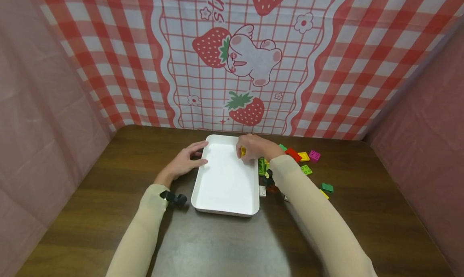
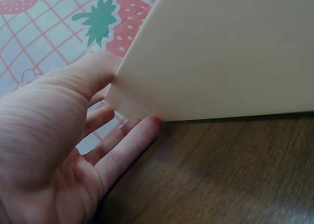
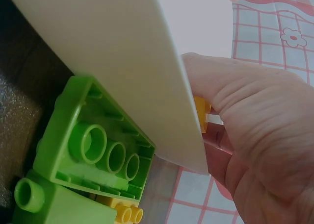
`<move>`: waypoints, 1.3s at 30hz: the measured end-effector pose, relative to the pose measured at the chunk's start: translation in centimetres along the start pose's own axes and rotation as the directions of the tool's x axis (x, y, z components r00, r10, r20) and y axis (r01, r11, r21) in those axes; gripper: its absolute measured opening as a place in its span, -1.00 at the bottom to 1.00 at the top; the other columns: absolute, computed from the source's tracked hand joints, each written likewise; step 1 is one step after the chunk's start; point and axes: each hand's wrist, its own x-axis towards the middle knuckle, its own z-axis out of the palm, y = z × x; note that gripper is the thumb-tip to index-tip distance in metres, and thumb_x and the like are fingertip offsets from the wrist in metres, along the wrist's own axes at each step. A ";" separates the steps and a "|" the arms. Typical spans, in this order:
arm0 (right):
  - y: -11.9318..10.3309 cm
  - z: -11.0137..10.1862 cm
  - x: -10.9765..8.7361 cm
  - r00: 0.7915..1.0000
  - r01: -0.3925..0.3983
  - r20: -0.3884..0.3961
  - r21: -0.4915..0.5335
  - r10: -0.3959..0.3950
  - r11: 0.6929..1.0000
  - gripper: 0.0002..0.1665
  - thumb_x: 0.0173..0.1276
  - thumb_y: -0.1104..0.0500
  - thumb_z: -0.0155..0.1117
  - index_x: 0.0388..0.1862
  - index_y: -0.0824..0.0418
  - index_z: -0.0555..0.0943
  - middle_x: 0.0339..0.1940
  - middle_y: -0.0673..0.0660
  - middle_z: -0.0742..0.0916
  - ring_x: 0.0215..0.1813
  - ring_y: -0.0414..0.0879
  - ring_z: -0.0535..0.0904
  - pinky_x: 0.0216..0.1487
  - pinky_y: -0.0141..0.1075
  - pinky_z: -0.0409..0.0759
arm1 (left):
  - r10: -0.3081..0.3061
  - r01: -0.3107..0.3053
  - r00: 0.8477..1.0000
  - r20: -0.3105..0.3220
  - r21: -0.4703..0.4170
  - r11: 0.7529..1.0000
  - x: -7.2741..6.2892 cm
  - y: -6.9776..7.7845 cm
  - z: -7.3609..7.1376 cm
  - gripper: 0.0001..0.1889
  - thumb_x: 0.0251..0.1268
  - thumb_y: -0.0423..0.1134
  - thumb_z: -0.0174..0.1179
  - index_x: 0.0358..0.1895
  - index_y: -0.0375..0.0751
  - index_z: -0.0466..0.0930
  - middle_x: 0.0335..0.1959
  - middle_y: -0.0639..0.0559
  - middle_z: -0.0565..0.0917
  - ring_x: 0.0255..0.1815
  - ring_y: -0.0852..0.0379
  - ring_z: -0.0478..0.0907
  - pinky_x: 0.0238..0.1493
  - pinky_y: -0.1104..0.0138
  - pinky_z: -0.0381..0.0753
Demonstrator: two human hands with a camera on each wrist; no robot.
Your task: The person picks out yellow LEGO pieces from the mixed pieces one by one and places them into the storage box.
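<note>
A white rectangular tray (image 1: 228,188) stands on the table between the hands. My left hand (image 1: 185,160) is at its left side, fingers spread, with thumb and fingertips touching the rim; the left wrist view shows the outer wall (image 2: 221,57) beside the extended fingers. Over the tray's far right part, my right hand (image 1: 251,146) pinches a yellow toy building brick (image 1: 243,151). Most of that brick (image 3: 201,111) is hidden by the fingers and the tray wall. Just outside the right wall a green brick (image 3: 98,140) lies with its hollow underside showing.
Several loose bricks lie right of the tray, among them a red one (image 1: 293,155), a magenta one (image 1: 314,156), a dark green one (image 1: 327,187) and a white one (image 1: 262,191). A strawberry-print cloth (image 1: 246,107) hangs behind the wooden table (image 1: 108,212).
</note>
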 end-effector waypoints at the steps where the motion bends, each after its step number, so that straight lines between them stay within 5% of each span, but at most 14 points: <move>1: 0.0 0.0 0.0 1.000 0.006 0.000 0.001 -0.006 1.000 -0.89 0.49 0.27 0.50 -0.17 0.04 0.83 0.14 0.11 0.70 0.11 0.05 0.54 0.22 -0.08 0.66 | 0.000 0.000 1.000 0.000 0.000 1.000 0.0 0.0 0.0 -0.21 0.63 -0.26 0.38 0.80 -0.20 0.27 0.87 -0.23 0.21 0.63 -0.45 0.46 0.57 -0.28 0.61; 22: 0.0 0.2 0.2 1.000 0.001 -0.001 0.002 -0.001 1.000 -0.74 0.40 0.29 0.53 0.01 0.04 0.80 0.24 0.12 0.67 0.17 0.08 0.54 0.20 -0.08 0.66 | -0.008 0.008 1.000 -0.003 -0.004 1.000 0.0 0.2 0.1 -0.21 0.62 -0.28 0.39 0.79 -0.21 0.28 0.87 -0.22 0.21 0.63 -0.45 0.47 0.59 -0.28 0.59; 39: -0.9 -1.9 -0.7 1.000 -0.006 -0.002 -0.019 0.006 1.000 -0.62 0.43 0.25 0.60 0.19 0.06 0.79 0.31 0.12 0.71 0.22 0.07 0.59 0.44 0.04 0.74 | 0.001 -0.001 1.000 -0.005 0.006 1.000 0.1 0.1 0.0 -0.22 0.64 -0.29 0.36 0.79 -0.23 0.26 0.88 -0.24 0.20 0.63 -0.46 0.46 0.57 -0.24 0.62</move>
